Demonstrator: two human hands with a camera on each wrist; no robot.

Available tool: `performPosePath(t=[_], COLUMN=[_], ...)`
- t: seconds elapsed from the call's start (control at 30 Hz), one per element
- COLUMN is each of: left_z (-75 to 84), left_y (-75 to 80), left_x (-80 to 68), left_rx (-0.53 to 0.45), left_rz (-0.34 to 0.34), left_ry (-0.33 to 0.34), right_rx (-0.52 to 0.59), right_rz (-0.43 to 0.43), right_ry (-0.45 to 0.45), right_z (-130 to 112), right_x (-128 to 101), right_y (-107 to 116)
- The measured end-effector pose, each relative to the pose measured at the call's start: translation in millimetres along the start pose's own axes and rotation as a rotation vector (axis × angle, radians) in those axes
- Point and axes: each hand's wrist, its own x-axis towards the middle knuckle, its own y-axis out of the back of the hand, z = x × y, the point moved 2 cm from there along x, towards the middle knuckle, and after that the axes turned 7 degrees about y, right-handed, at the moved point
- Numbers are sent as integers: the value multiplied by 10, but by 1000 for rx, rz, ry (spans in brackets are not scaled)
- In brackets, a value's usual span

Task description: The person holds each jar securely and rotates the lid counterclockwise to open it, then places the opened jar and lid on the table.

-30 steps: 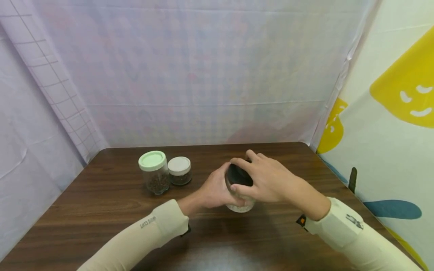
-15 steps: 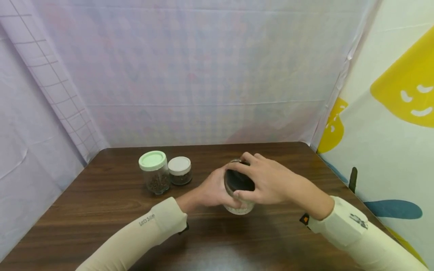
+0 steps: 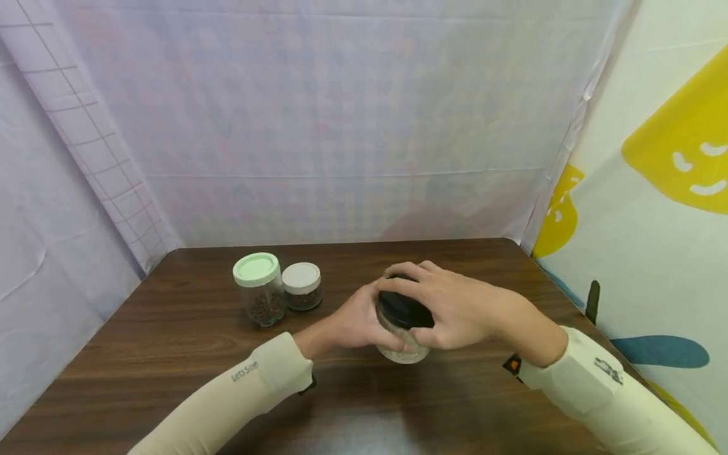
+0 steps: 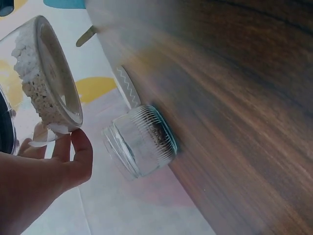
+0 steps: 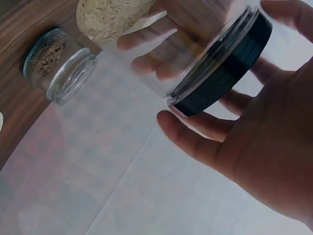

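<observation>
In the head view my left hand grips a clear jar round its side, off the table and a little tilted. Pale grains or flakes lie in its lower part, plainer in the right wrist view as contents. A black lid covers the jar's mouth. My right hand holds this lid from above, fingers along its far edge and thumb on the near one. From the right wrist, the lid sits at the jar's rim; whether it is fully seated I cannot tell.
Left on the brown table stand a green-lidded jar and a lower white-lidded jar, both with dark bits inside. A lidless ribbed glass jar stands beyond my hands, beside a flat pale piece. Cloth hangs behind.
My right hand has turned over the lid, its thumb moving right along the near edge and its wrist slightly right. The left hand keeps its hold; the jar has shifted slightly nearer.
</observation>
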Motion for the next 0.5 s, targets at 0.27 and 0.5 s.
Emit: performPosePath(t=[0.27,0.5], left_z=[-16,19], left_y=[-12,-35], left_x=[25,18], left_rx=[80,134], left_rz=[88,165], left_ry=[25,97], right_rx=[-59,-167], right_rz=[151,93], right_ry=[-266,-517], right_z=[30,19], right_x=[50,101], right_y=[100,57])
